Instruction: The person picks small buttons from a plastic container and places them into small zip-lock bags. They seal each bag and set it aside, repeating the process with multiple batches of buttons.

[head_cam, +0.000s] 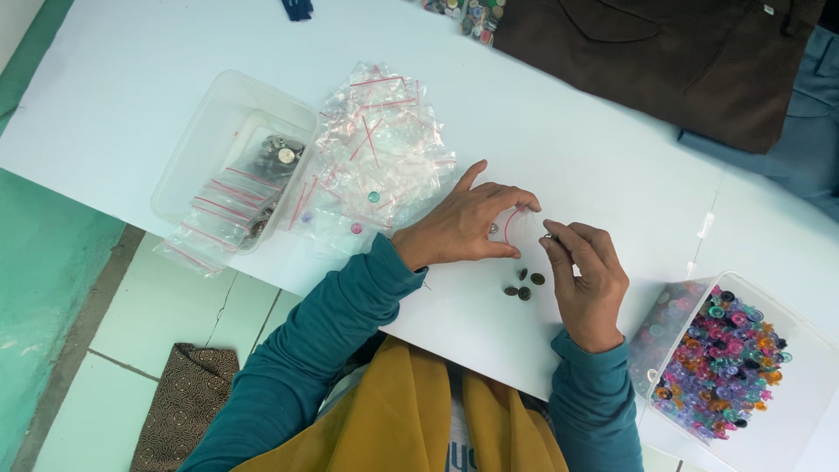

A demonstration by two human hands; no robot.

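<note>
My left hand (463,223) holds a small clear zip bag (514,229) with a red seal strip, pinched open between thumb and fingers on the white table (131,79). My right hand (587,280) pinches a small metal button (548,236) at the bag's mouth. Several dark metal buttons (523,285) lie loose on the table between my two hands, just below the bag.
A heap of clear zip bags (380,149) lies left of my left hand. A clear plastic tub (229,157) holds filled bags and metal buttons. Another tub (800,411) at the right holds several colourful plastic buttons. Brown cloth (664,52) and blue cloth (791,149) lie at the far edge.
</note>
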